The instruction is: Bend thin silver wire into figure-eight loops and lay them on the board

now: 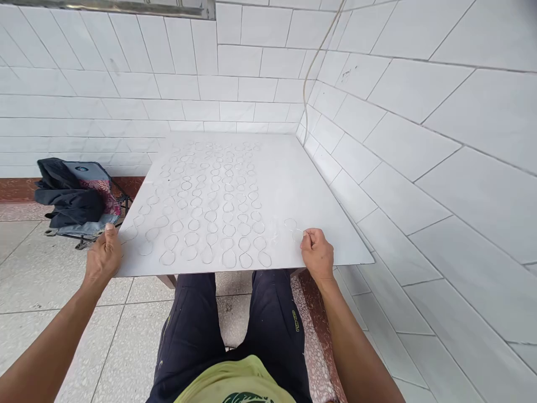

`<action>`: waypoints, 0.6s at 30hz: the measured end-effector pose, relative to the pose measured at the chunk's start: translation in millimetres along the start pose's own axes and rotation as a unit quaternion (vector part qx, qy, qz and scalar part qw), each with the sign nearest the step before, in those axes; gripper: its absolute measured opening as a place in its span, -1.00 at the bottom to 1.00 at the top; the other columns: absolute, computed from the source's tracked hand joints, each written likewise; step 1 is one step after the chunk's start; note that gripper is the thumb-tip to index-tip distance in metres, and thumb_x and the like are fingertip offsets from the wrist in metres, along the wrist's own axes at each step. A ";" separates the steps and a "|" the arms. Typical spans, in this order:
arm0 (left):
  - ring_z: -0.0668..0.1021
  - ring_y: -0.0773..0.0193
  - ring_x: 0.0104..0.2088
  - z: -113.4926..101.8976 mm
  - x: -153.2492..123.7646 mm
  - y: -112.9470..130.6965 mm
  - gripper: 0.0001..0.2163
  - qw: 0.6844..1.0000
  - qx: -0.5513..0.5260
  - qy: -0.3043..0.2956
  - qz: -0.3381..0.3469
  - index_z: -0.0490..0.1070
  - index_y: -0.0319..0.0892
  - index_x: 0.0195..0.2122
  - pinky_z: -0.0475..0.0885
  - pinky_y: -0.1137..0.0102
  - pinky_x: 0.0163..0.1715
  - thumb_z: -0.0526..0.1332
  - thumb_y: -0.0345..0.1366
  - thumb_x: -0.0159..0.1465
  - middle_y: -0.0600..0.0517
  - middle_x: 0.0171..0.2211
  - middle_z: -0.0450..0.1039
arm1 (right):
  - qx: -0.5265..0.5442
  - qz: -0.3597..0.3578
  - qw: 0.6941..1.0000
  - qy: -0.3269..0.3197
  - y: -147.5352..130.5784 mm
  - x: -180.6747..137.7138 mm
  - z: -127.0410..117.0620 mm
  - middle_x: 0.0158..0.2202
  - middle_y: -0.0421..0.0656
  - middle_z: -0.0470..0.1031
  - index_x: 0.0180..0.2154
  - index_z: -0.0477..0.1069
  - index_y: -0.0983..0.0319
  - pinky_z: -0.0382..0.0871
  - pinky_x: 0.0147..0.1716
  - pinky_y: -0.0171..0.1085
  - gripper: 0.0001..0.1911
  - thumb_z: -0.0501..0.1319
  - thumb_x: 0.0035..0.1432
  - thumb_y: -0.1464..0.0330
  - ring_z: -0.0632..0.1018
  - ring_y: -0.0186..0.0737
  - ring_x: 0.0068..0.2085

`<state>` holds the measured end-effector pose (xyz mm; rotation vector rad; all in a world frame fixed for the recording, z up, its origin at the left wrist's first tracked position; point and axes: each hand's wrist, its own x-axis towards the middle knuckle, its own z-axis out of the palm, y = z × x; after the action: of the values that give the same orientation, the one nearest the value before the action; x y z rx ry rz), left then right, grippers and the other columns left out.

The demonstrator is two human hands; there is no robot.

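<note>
A large white board lies in front of me, carrying rows of thin wire loops, many shaped like a figure eight. At its left front corner, my left hand is closed with the thumb up. A thin wavy wire runs toward those fingers; whether they grip it or the board's edge is unclear. Near the right front edge, my right hand pinches the end of a single wire loop lying apart from the rows.
White tiled walls meet behind and to the right of the board, with a thin cable down the corner. A folding chair with a dark garment stands on the floor at left. My legs are beneath the front edge.
</note>
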<state>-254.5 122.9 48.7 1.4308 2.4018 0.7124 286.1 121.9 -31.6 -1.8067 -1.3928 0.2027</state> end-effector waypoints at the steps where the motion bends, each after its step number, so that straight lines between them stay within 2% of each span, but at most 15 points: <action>1: 0.45 -0.45 0.23 0.1 1.6 0.1 -0.18 1.000 0.004 -0.004 -0.006 0.42 -0.45 0.18 0.33 -0.11 0.13 -0.34 0.19 0.48 -0.50 0.19 0.44 | 0.000 -0.001 1.000 0.001 0.1 0.2 0.1 -0.44 -0.16 0.56 -0.14 0.40 0.17 0.31 -0.29 -0.20 -0.77 0.06 0.37 0.20 0.54 -0.08 -0.40; 4: 0.47 -0.46 0.20 0.1 5.6 -1.9 -0.14 0.999 0.022 -0.014 -0.026 0.42 -0.41 0.22 0.37 -0.09 0.08 -0.35 0.24 0.46 -0.48 0.17 0.46 | 0.002 -0.002 1.000 -0.002 0.4 0.7 0.9 -0.46 -0.17 0.55 -0.14 0.39 0.17 0.31 -0.29 -0.19 -0.76 0.05 0.38 0.19 0.54 -0.08 -0.42; 9: 0.55 -0.41 0.06 -0.1 9.8 -5.4 -0.20 0.999 0.032 0.012 -0.017 0.50 -0.31 0.13 0.43 -0.03 -0.08 -0.31 0.22 0.46 -0.36 -0.05 0.59 | 0.004 -0.004 1.000 0.004 0.8 2.0 3.1 -0.46 -0.16 0.55 -0.15 0.39 0.18 0.31 -0.31 -0.19 -0.74 0.05 0.38 0.17 0.54 -0.07 -0.43; 11: 0.52 -0.43 0.13 0.8 11.5 -5.1 -0.20 0.999 0.029 0.007 -0.026 0.51 -0.34 0.15 0.42 -0.06 -0.01 -0.30 0.20 0.48 -0.40 0.03 0.58 | 0.001 -0.003 1.000 0.003 0.9 1.9 3.1 -0.47 -0.17 0.54 -0.16 0.39 0.18 0.31 -0.32 -0.19 -0.75 0.04 0.38 0.18 0.54 -0.08 -0.43; 13: 0.46 -0.43 0.24 2.9 13.3 -4.3 -0.19 0.999 0.027 -0.004 -0.045 0.48 -0.36 0.23 0.38 -0.10 0.12 -0.30 0.18 0.48 -0.42 0.18 0.50 | -0.001 -0.006 1.000 0.000 0.8 1.3 2.2 -0.47 -0.18 0.54 -0.15 0.38 0.17 0.31 -0.32 -0.20 -0.75 0.03 0.40 0.18 0.54 -0.09 -0.43; 15: 0.42 -0.38 0.31 6.7 15.7 -5.0 -0.21 0.998 0.030 0.002 -0.060 0.46 -0.31 0.28 0.34 -0.12 0.22 -0.30 0.17 0.49 -0.35 0.28 0.44 | 0.000 -0.012 1.000 0.000 0.7 1.1 1.2 -0.45 -0.18 0.54 -0.14 0.37 0.17 0.31 -0.31 -0.20 -0.75 0.02 0.42 0.19 0.54 -0.10 -0.42; 18: 0.43 -0.33 0.33 15.4 22.4 -14.0 -0.24 0.996 0.049 0.038 -0.064 0.52 -0.19 0.24 0.34 -0.16 0.26 -0.30 0.18 0.49 -0.21 0.28 0.48 | 0.004 -0.025 1.000 0.010 1.8 2.6 1.2 -0.46 -0.21 0.52 -0.13 0.37 0.17 0.30 -0.30 -0.21 -0.77 0.01 0.42 0.22 0.53 -0.12 -0.42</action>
<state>-268.8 141.3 28.9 1.2919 2.5923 0.6361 287.7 124.7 -32.6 -1.7608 -1.4200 0.1615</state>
